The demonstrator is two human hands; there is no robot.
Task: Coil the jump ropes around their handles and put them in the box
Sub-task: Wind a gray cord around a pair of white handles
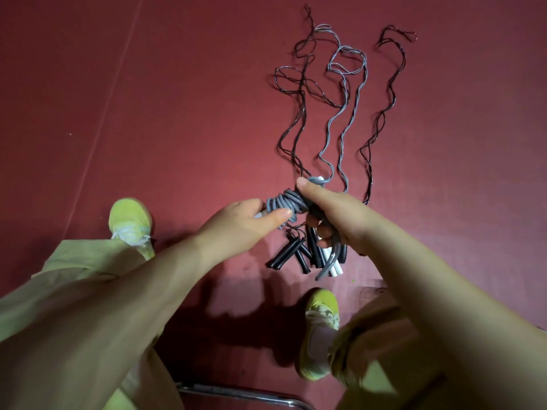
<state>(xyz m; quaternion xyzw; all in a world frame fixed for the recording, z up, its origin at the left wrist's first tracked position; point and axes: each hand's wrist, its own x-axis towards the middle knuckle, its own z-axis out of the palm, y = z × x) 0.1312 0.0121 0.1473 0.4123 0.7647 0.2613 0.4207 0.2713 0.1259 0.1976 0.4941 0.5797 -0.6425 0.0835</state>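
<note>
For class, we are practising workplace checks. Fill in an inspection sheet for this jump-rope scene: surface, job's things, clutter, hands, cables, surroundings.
Surface: dark red floor, with a straight seam at the left.
Job's things: grey rope, partly coiled round its handle and held in both hands; black handles and white handles lying on the floor; no box in view.
Clutter: nothing seen.
Hands: left hand holds the coil's end; right hand grips the coil and the trailing rope.
Cables: loose ropes, dark and grey, spread wavy across the floor.
Surroundings: yellow shoes, pale trousers, a metal bar at the bottom edge.
</note>
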